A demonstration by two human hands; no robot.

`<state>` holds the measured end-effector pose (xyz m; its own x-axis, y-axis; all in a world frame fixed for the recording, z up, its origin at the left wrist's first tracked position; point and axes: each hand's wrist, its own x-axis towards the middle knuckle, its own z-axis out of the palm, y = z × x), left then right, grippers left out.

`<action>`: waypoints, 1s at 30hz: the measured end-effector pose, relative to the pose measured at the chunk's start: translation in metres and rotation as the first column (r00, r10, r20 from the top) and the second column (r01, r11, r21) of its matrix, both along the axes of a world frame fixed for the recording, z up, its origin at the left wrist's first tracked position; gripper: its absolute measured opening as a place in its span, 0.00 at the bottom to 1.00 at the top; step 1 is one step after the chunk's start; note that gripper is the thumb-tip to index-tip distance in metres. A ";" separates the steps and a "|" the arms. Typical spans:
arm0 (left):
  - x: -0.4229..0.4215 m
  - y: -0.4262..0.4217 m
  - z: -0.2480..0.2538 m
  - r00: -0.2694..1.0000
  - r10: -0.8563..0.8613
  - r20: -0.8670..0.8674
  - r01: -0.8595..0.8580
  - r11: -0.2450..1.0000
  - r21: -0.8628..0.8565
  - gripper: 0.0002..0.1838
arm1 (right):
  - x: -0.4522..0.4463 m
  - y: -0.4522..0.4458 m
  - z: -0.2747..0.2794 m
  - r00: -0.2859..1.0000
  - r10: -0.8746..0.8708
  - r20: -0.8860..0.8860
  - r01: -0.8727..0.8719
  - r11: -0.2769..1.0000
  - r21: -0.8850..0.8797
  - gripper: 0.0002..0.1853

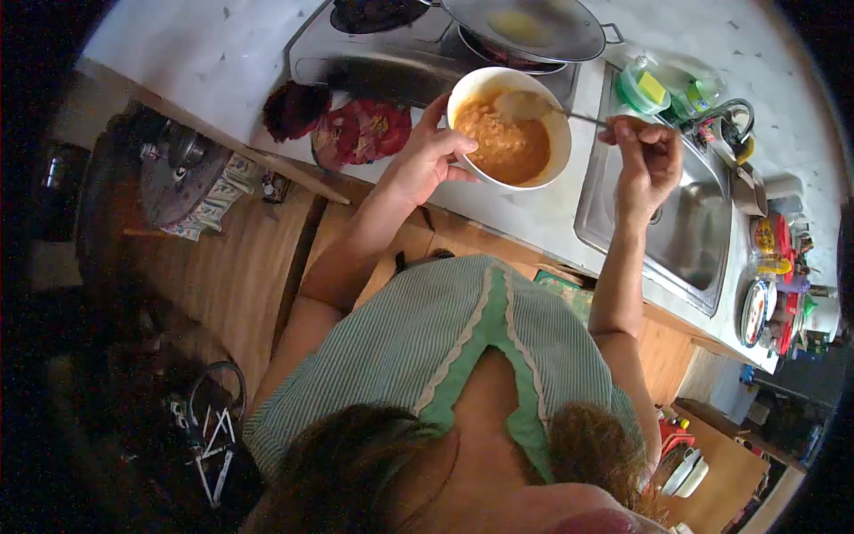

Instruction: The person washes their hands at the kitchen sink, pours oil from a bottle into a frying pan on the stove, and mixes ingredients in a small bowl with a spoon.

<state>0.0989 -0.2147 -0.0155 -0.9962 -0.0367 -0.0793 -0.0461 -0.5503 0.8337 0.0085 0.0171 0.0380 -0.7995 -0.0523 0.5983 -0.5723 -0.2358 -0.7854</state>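
My left hand [438, 153] grips a white bowl [560, 147] by its left side, thumb on the rim and fingers beneath. An orange, lumpy soup or batter [507, 147] fills much of the bowl, which I hold over the counter's front edge. In my right hand [647, 160], closed in a pinch, is the thin handle of a metal spoon [525, 107]. The spoon's broad end rests in the orange mixture at the bowl's upper part; its exact shape is partly covered by food. My right hand is above the near left part of the sink.
Behind the bowl, a wide pan [534, 31] sits on the stove [400, 53]. A metal sink [698, 222] lies to the right, with a green container [639, 89] behind it. Red patterned cloths [360, 133] lie left. Dishes and bottles [774, 267] crowd the far right counter.
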 end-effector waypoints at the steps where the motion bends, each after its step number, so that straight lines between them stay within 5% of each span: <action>1: 0.000 0.004 0.001 1.000 0.008 0.003 -0.008 1.000 -0.003 0.46 | -0.006 0.003 -0.001 1.000 -0.003 -0.005 0.003 1.000 0.016 0.10; 13: 0.000 0.052 -0.004 0.992 0.123 0.033 -0.121 0.991 -0.051 0.45 | -0.007 0.033 -0.033 0.926 0.157 0.344 -0.156 0.987 -0.032 0.09; 24: 0.000 0.046 0.002 0.992 0.105 0.073 -0.098 0.991 -0.095 0.46 | -0.014 0.042 -0.026 0.986 0.110 0.129 -0.099 0.991 -0.086 0.09; 27: -0.003 0.038 0.001 0.993 0.084 0.081 -0.075 0.990 -0.118 0.46 | -0.017 0.037 -0.032 0.999 0.016 0.051 -0.018 0.999 0.044 0.08; 30: -0.007 0.028 0.004 0.994 0.051 0.093 -0.041 0.993 -0.107 0.46 | -0.013 0.030 -0.042 0.990 0.050 0.131 -0.053 0.998 0.019 0.09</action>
<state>0.0916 -0.1869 -0.0120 -0.9813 -0.0956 -0.1673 -0.1048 -0.4639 0.8796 -0.0042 0.0476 -0.0037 -0.8666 -0.1079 0.4871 -0.4520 -0.2436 -0.8581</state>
